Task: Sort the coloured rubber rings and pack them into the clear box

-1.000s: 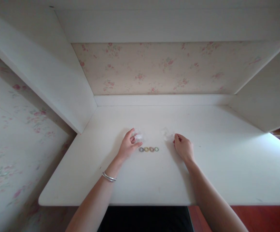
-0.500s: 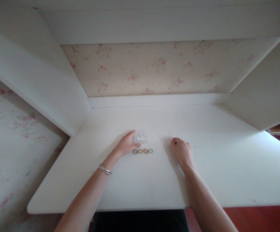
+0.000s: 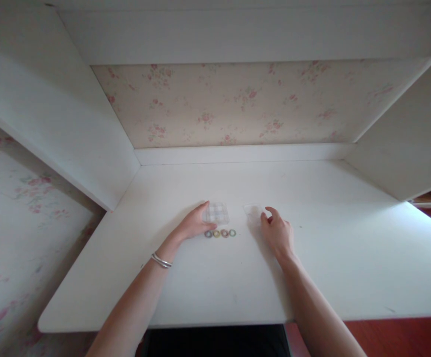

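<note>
My left hand (image 3: pixel 196 221) grips a small clear plastic box (image 3: pixel 217 213) with compartments, thumb on the near side and a finger on the far side. In front of the box lies a row of several small rings (image 3: pixel 224 233) on the desk, coloured greyish, yellow, pinkish and green. A clear, flat plastic lid (image 3: pixel 251 212) rests to the right of the box. At the lid's right edge is my right hand (image 3: pixel 278 233), its thumb and index finger apart and the other fingers curled. Whether a fingertip still touches the lid is hard to make out.
The white desk (image 3: pixel 200 292) has a raised back ledge (image 3: pixel 245 153) and side panels left (image 3: pixel 89 139) and right (image 3: pixel 404 134). A shelf board (image 3: pixel 238 37) spans above. Flowered wallpaper (image 3: pixel 215 104) shows behind.
My right hand's thumb and index finger have parted from their pinch on the lid, which now lies on the desk. The box in my left hand has shifted slightly nearer the rings.
</note>
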Available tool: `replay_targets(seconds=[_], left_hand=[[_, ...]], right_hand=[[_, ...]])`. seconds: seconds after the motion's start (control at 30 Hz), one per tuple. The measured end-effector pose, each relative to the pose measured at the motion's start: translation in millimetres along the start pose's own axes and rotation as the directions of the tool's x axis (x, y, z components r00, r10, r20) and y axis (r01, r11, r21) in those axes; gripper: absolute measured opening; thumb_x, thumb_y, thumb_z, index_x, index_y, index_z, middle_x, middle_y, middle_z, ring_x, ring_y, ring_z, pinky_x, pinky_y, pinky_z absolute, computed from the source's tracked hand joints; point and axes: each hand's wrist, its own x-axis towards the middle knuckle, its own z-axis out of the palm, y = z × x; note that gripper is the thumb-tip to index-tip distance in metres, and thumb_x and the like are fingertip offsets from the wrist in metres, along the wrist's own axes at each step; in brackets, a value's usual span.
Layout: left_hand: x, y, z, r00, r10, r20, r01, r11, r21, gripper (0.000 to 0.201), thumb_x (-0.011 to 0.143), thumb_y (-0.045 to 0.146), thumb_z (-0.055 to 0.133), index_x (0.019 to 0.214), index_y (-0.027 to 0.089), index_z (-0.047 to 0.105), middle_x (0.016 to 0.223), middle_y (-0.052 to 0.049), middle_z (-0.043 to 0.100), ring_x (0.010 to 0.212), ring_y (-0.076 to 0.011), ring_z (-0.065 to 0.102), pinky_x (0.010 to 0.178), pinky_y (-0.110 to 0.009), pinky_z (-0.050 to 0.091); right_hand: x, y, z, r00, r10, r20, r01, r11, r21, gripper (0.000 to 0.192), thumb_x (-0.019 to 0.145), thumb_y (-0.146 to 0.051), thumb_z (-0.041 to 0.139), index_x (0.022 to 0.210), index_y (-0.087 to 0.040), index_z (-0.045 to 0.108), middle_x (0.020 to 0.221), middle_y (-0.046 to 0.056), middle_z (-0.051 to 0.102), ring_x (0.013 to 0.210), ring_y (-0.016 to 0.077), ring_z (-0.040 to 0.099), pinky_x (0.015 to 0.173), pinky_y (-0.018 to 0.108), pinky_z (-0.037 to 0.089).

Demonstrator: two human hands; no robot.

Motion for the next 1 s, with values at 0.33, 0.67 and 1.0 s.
replay_targets(seconds=[0.33,0.67,1.0], left_hand=[[-45,25,-18.3,0.998,0.047,-0.046,-0.034,0.969,0.245,0.025,0.083,0.037,0.059,0.101,0.022,0.066,0.100,-0.004,0.062,0.070,-0.0134,0.059,0.064,-0.027,0.050],[-62,33,-14.5,0.975,0.121,0.184,-0.197,0.855,0.481,0.019,0.088,0.033,0.052,0.095,0.027,0.069,0.090,0.000,0.064,0.077,-0.0130,0.061,0.073,-0.024,0.048],[-64,31,-12.4,0.976,0.091,0.199,-0.198,0.759,0.620,0.021,0.090,0.034,0.049,0.096,0.027,0.068,0.092,0.000,0.063,0.076,-0.0122,0.061,0.071,-0.024,0.047]], right_hand=[[-5,-6,9,0.998,-0.062,-0.013,0.063,0.988,0.143,0.036,0.087,-0.042,0.039,0.112,-0.025,0.060,0.064,-0.001,0.063,0.063,0.0162,0.060,0.061,0.025,0.037],[-3,-8,12,0.999,-0.049,0.001,0.048,0.976,0.212,0.037,0.084,-0.043,0.042,0.105,-0.023,0.064,0.063,-0.001,0.062,0.061,0.0149,0.058,0.061,0.024,0.037],[-3,-8,15,0.998,-0.064,0.010,0.060,0.978,0.199,0.036,0.083,-0.044,0.042,0.098,-0.023,0.068,0.061,0.000,0.062,0.059,0.0147,0.058,0.058,0.024,0.035]])
